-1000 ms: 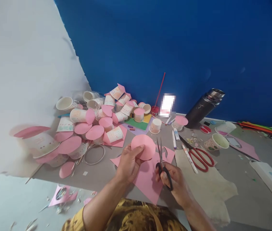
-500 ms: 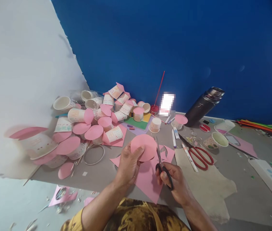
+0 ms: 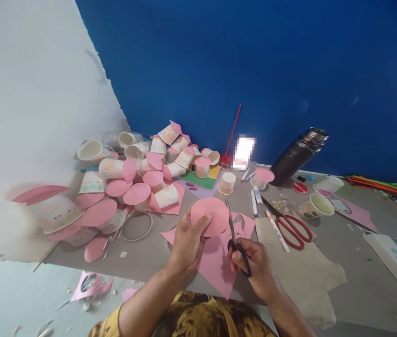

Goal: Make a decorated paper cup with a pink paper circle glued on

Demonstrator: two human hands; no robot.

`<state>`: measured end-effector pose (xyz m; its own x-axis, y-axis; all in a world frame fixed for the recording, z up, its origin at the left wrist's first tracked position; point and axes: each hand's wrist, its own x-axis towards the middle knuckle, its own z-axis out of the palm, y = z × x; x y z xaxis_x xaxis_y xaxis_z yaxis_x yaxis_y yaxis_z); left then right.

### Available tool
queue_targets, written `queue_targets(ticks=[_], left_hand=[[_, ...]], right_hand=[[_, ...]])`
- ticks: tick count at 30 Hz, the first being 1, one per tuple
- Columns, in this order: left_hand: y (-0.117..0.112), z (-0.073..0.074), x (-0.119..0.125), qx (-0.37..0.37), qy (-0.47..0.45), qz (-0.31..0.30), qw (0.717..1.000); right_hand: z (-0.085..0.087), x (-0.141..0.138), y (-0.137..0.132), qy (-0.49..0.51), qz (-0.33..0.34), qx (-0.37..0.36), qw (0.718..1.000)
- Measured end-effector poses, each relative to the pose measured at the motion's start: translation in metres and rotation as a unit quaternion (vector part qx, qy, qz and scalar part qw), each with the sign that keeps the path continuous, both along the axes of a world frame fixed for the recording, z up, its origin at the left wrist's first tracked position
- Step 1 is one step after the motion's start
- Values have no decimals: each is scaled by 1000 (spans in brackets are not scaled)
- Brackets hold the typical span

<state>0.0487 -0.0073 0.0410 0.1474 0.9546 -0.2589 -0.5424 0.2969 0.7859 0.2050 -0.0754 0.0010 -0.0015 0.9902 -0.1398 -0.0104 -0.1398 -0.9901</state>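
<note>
My left hand (image 3: 188, 242) pinches a round pink paper disc (image 3: 211, 215) and holds it up over the table. My right hand (image 3: 252, 267) grips black-handled scissors (image 3: 235, 238), their blades pointing up at the disc's right edge. Under both hands lies a pink paper sheet (image 3: 215, 262) with cut-out curves along its far edge.
A heap of paper cups with pink discs (image 3: 138, 178) fills the left of the grey table (image 3: 149, 255). Red scissors (image 3: 291, 227), markers (image 3: 254, 202), a green-rimmed cup (image 3: 319, 204) and a dark flask (image 3: 298, 154) lie to the right. A metal ring (image 3: 135, 226) sits left of my hands.
The scissor blades have tipped slightly left, closer to the disc's edge. My hands and the disc have stayed almost in place.
</note>
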Motion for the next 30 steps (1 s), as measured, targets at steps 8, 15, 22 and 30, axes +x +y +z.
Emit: queue_targets(ticks=[8, 15, 22, 30], left_hand=[[0, 0, -4, -6, 11, 0, 1000], [1, 3, -6, 10, -7, -39, 999], [0, 2, -8, 1, -7, -59, 998], [0, 0, -9, -7, -21, -72, 997]], right_hand=[[1, -1, -1, 5, 3, -25, 1000], [3, 6, -5, 20, 48, -21, 998], [-3, 9, -6, 20, 44, -18, 999], [-2, 9, -9, 25, 32, -9, 999]])
